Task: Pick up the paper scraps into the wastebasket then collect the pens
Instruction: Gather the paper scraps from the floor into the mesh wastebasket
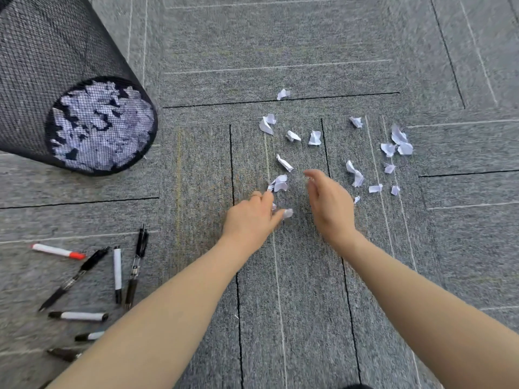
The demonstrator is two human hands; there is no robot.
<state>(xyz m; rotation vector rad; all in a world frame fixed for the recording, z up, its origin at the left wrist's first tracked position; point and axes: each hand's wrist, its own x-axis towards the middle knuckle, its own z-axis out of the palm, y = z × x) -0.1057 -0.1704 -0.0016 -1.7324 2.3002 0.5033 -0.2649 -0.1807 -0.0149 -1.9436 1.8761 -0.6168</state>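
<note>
Several white paper scraps (314,138) lie scattered on the grey carpet ahead and to the right. My left hand (252,219) rests low on the carpet with its fingers pinched on a small paper scrap (287,213). Just beyond its knuckles lies another crumpled scrap (279,183). My right hand (330,204) hovers beside it, fingers apart and slightly curled, holding nothing. A black mesh wastebasket (33,80) stands at the upper left, with white paper showing through its mesh at the bottom. Several pens and markers (117,270) lie at the lower left, one with a red cap (57,251).
The floor is grey carpet tile (280,46) with dark seams and pale lines. My left forearm covers part of the lowest pens. Bare carpet lies between the wastebasket and the scraps.
</note>
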